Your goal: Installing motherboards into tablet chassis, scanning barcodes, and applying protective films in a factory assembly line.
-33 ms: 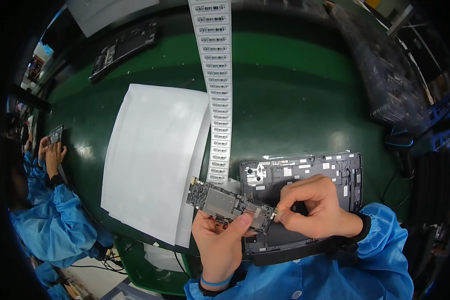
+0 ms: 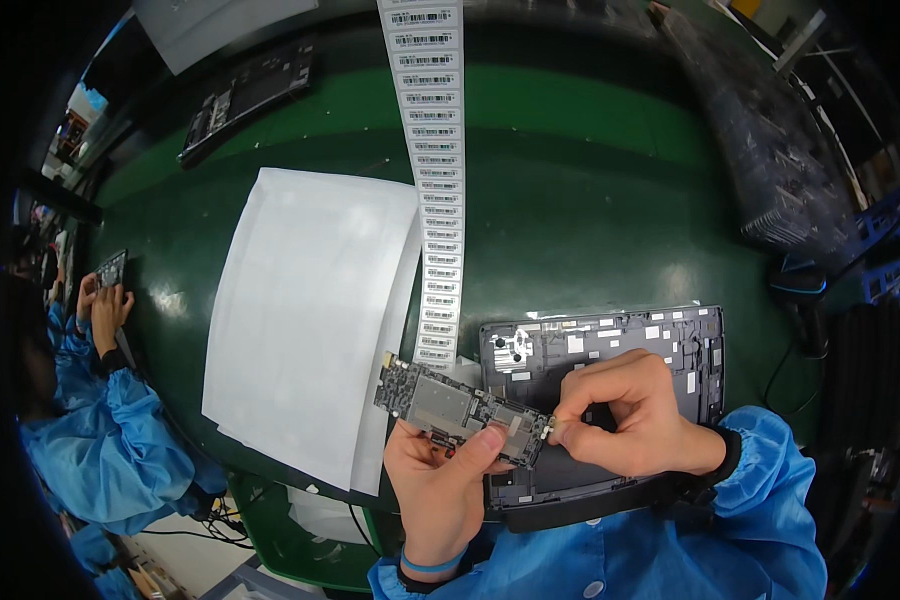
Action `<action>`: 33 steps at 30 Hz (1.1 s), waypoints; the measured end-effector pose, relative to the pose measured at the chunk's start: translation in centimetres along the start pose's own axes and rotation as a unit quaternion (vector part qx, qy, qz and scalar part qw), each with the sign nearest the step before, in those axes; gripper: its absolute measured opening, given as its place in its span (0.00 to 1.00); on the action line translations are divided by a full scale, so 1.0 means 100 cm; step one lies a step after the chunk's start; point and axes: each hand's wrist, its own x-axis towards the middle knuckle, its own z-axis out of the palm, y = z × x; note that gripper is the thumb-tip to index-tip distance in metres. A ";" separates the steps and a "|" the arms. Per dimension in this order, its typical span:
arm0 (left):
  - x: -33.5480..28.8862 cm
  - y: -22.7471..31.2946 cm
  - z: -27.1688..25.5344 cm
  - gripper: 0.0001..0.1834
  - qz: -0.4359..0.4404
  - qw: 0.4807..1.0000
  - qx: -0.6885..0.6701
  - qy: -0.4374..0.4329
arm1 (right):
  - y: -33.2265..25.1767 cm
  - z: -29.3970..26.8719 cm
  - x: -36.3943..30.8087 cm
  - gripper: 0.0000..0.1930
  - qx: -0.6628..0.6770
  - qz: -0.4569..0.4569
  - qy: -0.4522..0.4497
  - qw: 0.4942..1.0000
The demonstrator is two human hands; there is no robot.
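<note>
My left hand [image 2: 438, 490] is closed around a narrow dark circuit board [image 2: 448, 405], its thumb pressed on the top face toward the right end. Metal shields and small parts cover the board, which tilts down to the right. At that right end, beside a small pale connector, my right hand [image 2: 625, 415] pinches with thumb and forefinger. Whatever sits between those fingertips is too small to make out. Beneath the right hand lies a dark flat device housing [image 2: 600, 340], its inner side up, dotted with pale stickers. Both hands hide parts of it.
Left of the board lie white sheets [image 2: 305, 320], alongside a long strip of barcode labels [image 2: 440, 230]. Another dark housing [image 2: 248, 98] rests at the far left, and wrapped parts [image 2: 770, 140] stand far right. A co-worker's hands [image 2: 110, 305] hold a board at left. A green bin [image 2: 305, 570] sits below.
</note>
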 end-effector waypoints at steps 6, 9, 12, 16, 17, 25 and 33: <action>0.000 -0.004 0.003 0.21 0.055 0.998 0.012 0.005 | -0.003 0.001 0.003 0.01 -0.017 0.002 0.002 1.000; -0.004 -0.004 0.006 0.21 0.115 0.992 0.037 0.028 | -0.003 0.001 0.003 0.03 -0.020 0.000 -0.003 1.000; -0.010 -0.004 0.004 0.23 0.164 0.979 0.118 0.035 | -0.002 0.001 0.002 0.03 -0.040 -0.012 0.006 0.999; -0.013 0.000 0.004 0.23 0.193 0.968 0.154 0.036 | -0.004 0.000 0.003 0.02 -0.038 -0.016 -0.007 0.999; -0.012 0.003 0.004 0.22 0.184 0.972 0.141 0.038 | -0.004 0.000 0.003 0.02 -0.038 -0.019 -0.011 0.999; -0.005 0.011 0.000 0.20 0.124 0.989 0.086 -0.004 | 0.000 0.004 0.005 0.02 -0.030 -0.066 -0.011 0.997; 0.000 0.031 0.000 0.20 0.069 0.983 0.155 -0.076 | -0.005 0.000 -0.001 0.02 -0.062 -0.076 -0.014 0.995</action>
